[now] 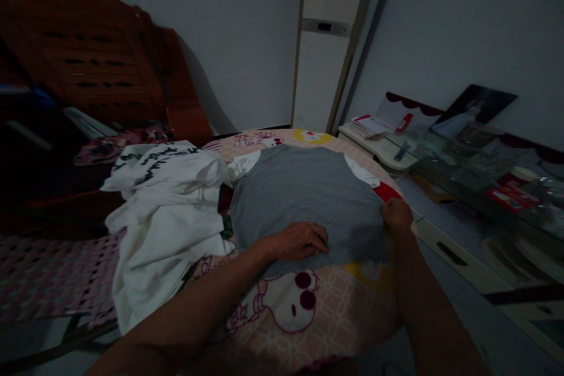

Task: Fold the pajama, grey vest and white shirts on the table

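Observation:
A grey garment (304, 194) with white sleeves lies spread flat on a pink cartoon-print cover (299, 311). My left hand (299, 241) rests flat on the garment's near edge, fingers stretched out. My right hand (396, 215) pinches the garment's right edge, fingers closed on the cloth. A pile of white clothes (167, 217) with black lettering lies just left of the grey garment.
A dark wooden chair back (101, 59) stands at the left, with a pink woven seat (44, 270) below it. A low white and glass table (462, 164) with papers and a framed picture (476, 106) runs along the right. A tall white appliance (326, 41) stands in the corner.

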`<state>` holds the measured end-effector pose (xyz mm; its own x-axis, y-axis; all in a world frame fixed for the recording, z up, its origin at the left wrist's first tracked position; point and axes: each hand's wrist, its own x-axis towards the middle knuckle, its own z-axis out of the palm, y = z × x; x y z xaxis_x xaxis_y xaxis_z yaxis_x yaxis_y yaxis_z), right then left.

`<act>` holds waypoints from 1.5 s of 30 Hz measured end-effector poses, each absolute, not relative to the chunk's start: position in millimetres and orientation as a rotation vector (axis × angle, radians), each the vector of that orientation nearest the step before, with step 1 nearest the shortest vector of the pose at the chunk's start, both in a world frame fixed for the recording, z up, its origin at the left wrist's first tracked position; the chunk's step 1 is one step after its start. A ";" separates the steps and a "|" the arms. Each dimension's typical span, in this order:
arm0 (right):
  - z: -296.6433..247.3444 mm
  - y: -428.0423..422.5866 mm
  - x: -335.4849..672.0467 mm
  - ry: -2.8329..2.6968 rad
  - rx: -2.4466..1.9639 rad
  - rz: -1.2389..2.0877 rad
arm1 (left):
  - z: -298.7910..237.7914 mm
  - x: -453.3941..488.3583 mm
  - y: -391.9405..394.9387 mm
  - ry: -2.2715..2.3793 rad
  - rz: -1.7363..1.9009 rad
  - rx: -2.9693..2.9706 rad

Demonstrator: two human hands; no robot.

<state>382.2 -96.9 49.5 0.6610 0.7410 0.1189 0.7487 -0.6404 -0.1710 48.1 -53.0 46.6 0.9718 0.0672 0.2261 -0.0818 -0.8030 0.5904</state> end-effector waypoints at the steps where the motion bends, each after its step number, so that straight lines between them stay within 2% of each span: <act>1: 51.2 -97.5 380.3 -1.235 -2.684 -0.068 | 46.3 48.2 -52.7 -0.011 0.307 2.487; 6: 60.8 -88.6 340.8 -1.421 -2.555 -0.175 | 44.8 48.7 -52.1 -0.028 0.330 2.467; 10: 47.4 -76.1 284.5 -2.081 -1.856 0.113 | 43.4 48.8 -52.6 -0.041 0.331 2.445; 13: 30.5 -66.4 256.6 -2.378 -1.627 0.268 | 41.6 48.1 -53.1 -0.026 0.329 2.436; 18: 26.6 -45.7 254.3 -2.417 -1.830 0.175 | 39.0 48.2 -52.3 -0.039 0.326 2.465; 23: 36.1 -22.3 243.7 -2.389 -1.841 0.085 | 37.1 50.5 -50.0 -0.076 0.309 2.472; 31: 26.4 39.2 227.1 -2.331 -2.075 0.147 | 36.1 49.6 -51.2 -0.063 0.308 2.456; 45: 24.3 144.5 238.3 -2.193 -2.208 0.161 | 28.9 49.6 -54.0 -0.083 0.271 2.465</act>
